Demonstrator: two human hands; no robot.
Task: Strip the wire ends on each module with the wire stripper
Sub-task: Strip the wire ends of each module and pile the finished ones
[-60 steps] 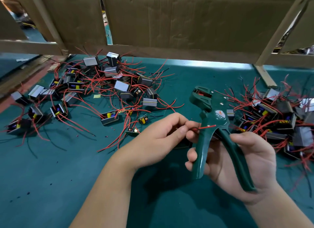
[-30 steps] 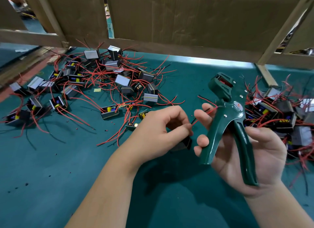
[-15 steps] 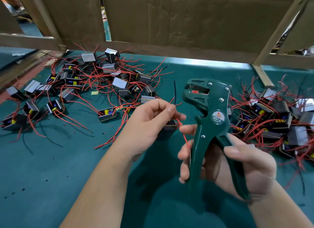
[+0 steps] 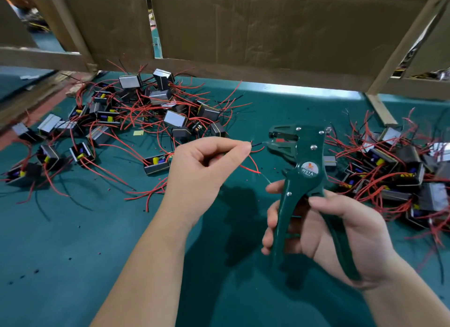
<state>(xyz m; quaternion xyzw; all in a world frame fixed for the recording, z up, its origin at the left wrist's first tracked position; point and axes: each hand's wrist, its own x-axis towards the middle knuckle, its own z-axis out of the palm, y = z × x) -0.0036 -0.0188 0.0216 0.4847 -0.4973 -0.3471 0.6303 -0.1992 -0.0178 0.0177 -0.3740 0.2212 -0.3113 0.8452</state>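
A thin dark wire [image 4: 257, 144] is pinched between the thumb and forefinger tips of the left hand [image 4: 207, 171], the fingers [image 4: 239, 147] narrow on it. Its free end reaches just past the fingertips to the mouth of a green wire stripper [image 4: 309, 171], touching it or nearly so. The module the wire belongs to is hidden behind that hand.

The right hand [image 4: 345, 236] holds the stripper upright, fingers wrapped round both handles, which stand apart and unsqueezed.

Half a second ago a red wire ran from the left fingertips down toward the handles. Now that red wire [image 4: 252, 164] hangs loose just below the fingertips, with what looks like bare strands at its end. This suggests the red lead is done and the dark one is next: slide it into the mouth, then squeeze.

Beyond the left fingers lies a tangle of modules [image 4: 146, 112] with red leads. Another heap [image 4: 389, 171] sits just beyond the right fingers, close behind the stripper. Bare green worktop [image 4: 73, 253] lies beneath and nearer than both hands, giving room to move. A cardboard wall [image 4: 267, 34] closes the far edge, well beyond the fingers.
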